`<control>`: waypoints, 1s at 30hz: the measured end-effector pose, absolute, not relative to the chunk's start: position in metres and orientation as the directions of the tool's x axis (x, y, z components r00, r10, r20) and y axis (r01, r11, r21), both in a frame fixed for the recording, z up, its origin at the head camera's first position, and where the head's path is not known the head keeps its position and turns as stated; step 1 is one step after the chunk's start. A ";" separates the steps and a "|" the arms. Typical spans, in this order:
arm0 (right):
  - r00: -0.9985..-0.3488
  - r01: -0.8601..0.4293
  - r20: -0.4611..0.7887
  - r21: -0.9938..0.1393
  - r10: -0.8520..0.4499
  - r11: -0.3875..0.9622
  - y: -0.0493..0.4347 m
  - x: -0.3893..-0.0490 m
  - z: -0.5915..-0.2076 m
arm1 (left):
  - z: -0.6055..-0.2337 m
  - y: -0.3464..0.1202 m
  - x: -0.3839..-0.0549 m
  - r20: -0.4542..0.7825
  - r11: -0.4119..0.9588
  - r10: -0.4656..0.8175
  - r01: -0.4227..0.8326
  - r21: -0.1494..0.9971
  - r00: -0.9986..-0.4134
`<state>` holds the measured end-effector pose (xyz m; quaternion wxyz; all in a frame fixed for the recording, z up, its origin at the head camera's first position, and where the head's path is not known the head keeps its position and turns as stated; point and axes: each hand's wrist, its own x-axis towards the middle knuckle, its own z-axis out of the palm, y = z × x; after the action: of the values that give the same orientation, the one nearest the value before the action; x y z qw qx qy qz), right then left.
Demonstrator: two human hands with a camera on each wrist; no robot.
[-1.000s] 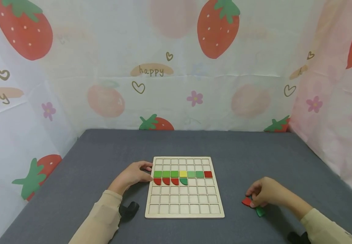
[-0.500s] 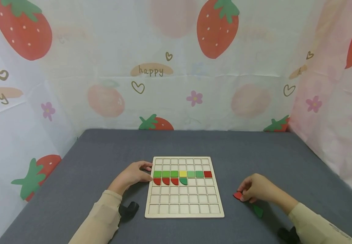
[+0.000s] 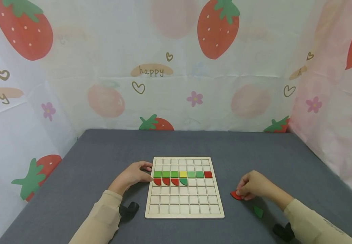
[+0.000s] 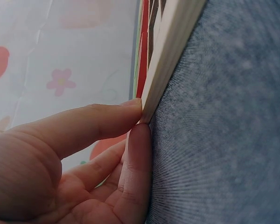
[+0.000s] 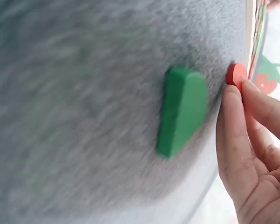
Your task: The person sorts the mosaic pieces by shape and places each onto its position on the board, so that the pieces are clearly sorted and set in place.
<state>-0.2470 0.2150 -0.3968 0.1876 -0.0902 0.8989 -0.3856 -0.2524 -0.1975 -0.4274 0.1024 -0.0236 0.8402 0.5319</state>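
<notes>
A pale wooden grid board (image 3: 183, 210) lies on the table in the head view. One row holds green, yellow and red squares (image 3: 183, 174); the row nearer me has several quarter-round pieces, red ones (image 3: 166, 182) and one green (image 3: 183, 181). My left hand (image 3: 134, 176) rests at the board's left edge, its thumb (image 4: 116, 116) touching the rim. Right of the board, my right hand (image 3: 253, 185) pinches a red quarter-round piece (image 3: 235, 195) between thumb and fingers, low over the cloth. Behind that hand lies a green quarter-round piece (image 5: 184, 109), flat on the table.
Dark grey cloth (image 3: 118, 145) covers the table. A strawberry-print curtain (image 3: 176, 84) stands around the back and sides. Black straps show at the left wrist (image 3: 128, 210) and the right wrist (image 3: 283, 232).
My right hand has slid left toward the board with the red piece, leaving the green piece behind on the cloth. The left hand and the board have stayed put.
</notes>
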 end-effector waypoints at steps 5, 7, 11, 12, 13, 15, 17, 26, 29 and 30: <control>-0.916 0.016 -0.267 -0.770 -0.300 0.637 0.201 -0.252 -0.395 | -0.427 -0.198 -0.252 -0.192 0.435 0.070 -0.143 0.889 -0.979; -0.916 0.022 -0.266 -0.782 -0.301 0.623 0.193 -0.254 -0.393 | -0.427 -0.197 -0.252 -0.195 0.435 0.069 -0.147 0.888 -0.978; -0.914 0.019 -0.259 -0.797 -0.313 0.604 0.177 -0.259 -0.391 | -0.426 -0.197 -0.251 -0.200 0.438 0.065 -0.152 0.886 -0.978; -0.914 0.022 -0.259 -0.801 -0.312 0.598 0.173 -0.260 -0.391 | -0.426 -0.197 -0.252 -0.198 0.438 0.065 -0.150 0.887 -0.978; -0.914 0.024 -0.258 -0.804 -0.313 0.594 0.169 -0.261 -0.391 | -0.426 -0.197 -0.252 -0.197 0.437 0.064 -0.150 0.887 -0.978; -0.914 0.033 -0.261 -0.811 -0.310 0.585 0.161 -0.264 -0.391 | -0.426 -0.197 -0.252 -0.200 0.437 0.061 -0.154 0.886 -0.978; -0.915 0.043 -0.262 -0.818 -0.306 0.574 0.153 -0.266 -0.391 | -0.426 -0.197 -0.251 -0.203 0.437 0.061 -0.157 0.886 -0.977; -0.920 0.059 -0.264 -0.826 -0.291 0.560 0.129 -0.276 -0.392 | -0.428 -0.197 -0.253 -0.199 0.435 0.067 -0.151 0.888 -0.978; -0.921 0.063 -0.263 -0.827 -0.285 0.558 0.121 -0.278 -0.392 | -0.429 -0.198 -0.253 -0.193 0.428 0.060 -0.150 0.891 -0.979; -0.922 0.065 -0.264 -0.827 -0.283 0.558 0.119 -0.278 -0.392 | -0.429 -0.198 -0.253 -0.191 0.428 0.062 -0.146 0.892 -0.980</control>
<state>-0.2785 0.1191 -0.3921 0.1870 -0.0632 0.8626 -0.4658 -0.2531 -0.1977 -0.4290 0.0975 -0.0251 0.8393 0.5343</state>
